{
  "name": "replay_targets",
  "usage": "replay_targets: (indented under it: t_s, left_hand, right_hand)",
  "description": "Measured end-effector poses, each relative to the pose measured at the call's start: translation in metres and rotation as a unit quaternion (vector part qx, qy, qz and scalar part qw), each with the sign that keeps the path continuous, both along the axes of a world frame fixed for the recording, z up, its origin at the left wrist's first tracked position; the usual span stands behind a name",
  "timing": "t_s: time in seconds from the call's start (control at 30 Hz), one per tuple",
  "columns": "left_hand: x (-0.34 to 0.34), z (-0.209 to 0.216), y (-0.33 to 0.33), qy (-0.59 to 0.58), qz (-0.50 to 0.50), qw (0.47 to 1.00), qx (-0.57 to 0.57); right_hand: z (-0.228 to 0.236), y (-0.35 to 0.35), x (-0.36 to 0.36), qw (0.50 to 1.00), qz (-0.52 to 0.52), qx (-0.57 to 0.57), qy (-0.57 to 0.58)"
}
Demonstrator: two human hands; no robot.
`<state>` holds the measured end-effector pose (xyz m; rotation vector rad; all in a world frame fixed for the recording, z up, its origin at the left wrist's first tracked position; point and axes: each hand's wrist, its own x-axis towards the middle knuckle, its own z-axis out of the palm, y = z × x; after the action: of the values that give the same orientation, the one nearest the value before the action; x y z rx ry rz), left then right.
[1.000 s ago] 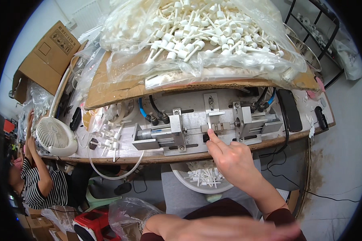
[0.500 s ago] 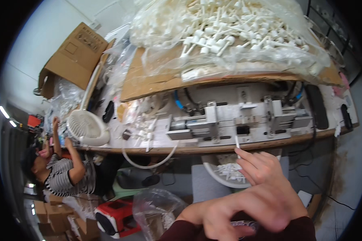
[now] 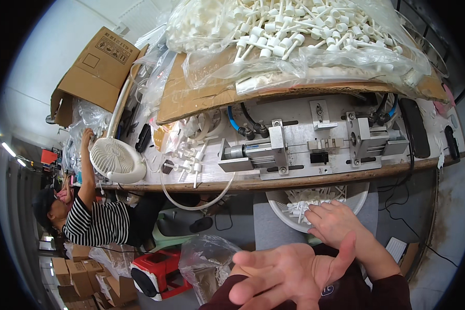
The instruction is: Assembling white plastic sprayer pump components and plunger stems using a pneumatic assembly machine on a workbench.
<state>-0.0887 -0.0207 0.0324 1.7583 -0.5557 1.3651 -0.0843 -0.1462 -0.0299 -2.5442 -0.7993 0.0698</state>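
In the foreground my left hand (image 3: 289, 274) is turned palm up, its fingers spread and nothing in it. Just beyond it, my right hand (image 3: 333, 222) hangs at the near rim of a white basin (image 3: 280, 211), fingers curled together over small white plastic pieces (image 3: 312, 199). What those fingertips hold, if anything, is hidden. Above the basin, on the bench, sits a metal fixture (image 3: 323, 170) with a small block (image 3: 325, 143) at its centre. A left clamp unit (image 3: 258, 152) and a right clamp unit (image 3: 369, 139) flank that block.
Bagged white plastic pieces (image 3: 289, 36) lie heaped on a cardboard sheet (image 3: 191, 103) over the bench. To the left are loose white parts (image 3: 191, 163), a fan (image 3: 118, 159) and another person (image 3: 95, 219) at work. A clear tube (image 3: 204, 206) loops off the bench edge.
My right hand has moved from the fixture's front edge down to the basin, and the white rod it held is no longer visible there. My left hand has opened and turned palm up.
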Motion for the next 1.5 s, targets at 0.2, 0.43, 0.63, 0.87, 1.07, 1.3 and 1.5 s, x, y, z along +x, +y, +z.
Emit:
replay_targets:
  t_s: [0.2,0.43,0.63,0.87,1.07,1.3,1.5]
  left_hand:
    - [0.048,0.001,-0.019,-0.199,-0.043,0.968,-0.147]
    - [0.096,0.014,0.004,-0.323,0.089,0.942,0.001]
    - [0.038,0.008,0.056,0.161,-0.153,0.967,0.127]
    - [0.045,-0.007,0.059,0.221,-0.24,0.939,0.109]
    - [0.048,-0.019,0.056,0.227,-0.253,0.935,0.097]
    - [0.048,-0.027,0.059,0.203,-0.268,0.936,0.102]
    - [0.049,-0.029,0.06,0.204,-0.268,0.936,0.099]
  right_hand:
    - [0.019,0.004,0.005,1.0,0.013,0.018,0.002]
    - [0.066,-0.024,0.048,0.985,-0.042,0.072,-0.152]
    - [0.122,-0.026,0.168,0.863,-0.109,0.002,-0.494]
    - [0.158,-0.015,0.286,0.951,-0.169,-0.229,-0.119]
    - [0.151,-0.011,0.301,0.958,-0.144,-0.208,-0.137]
    - [0.157,-0.027,0.292,0.96,-0.103,-0.211,-0.153]
    - [0.165,-0.06,0.289,0.972,-0.182,-0.005,-0.146]
